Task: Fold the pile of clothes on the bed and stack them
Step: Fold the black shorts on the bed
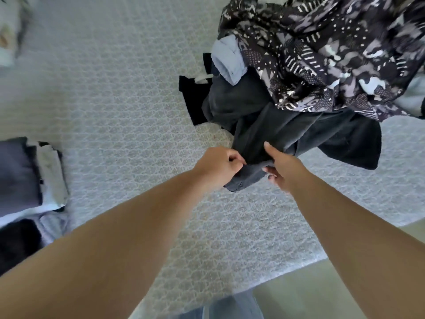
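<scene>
Hands meet at the near corner of a dark grey garment (285, 134), which runs from them toward one o'clock into the unfolded pile (310, 65). The left hand (218, 164) has its fingers curled and pinches the hem from the nine o'clock side; the right hand (280, 166) grips the same edge from three o'clock, thumb on top and fingers tucked under the cloth. Both sit equally near the cloth, so the pull likely runs back toward six o'clock, away from the heap. A patterned black-and-white cloth (333, 47) lies over the far end of the garment and may drag along. The bed (115, 88) has a pale quilted cover with open room at eleven o'clock. Folded clothes (30, 178) are stacked at nine o'clock, well apart. Floor (310, 293) shows at five o'clock.
</scene>
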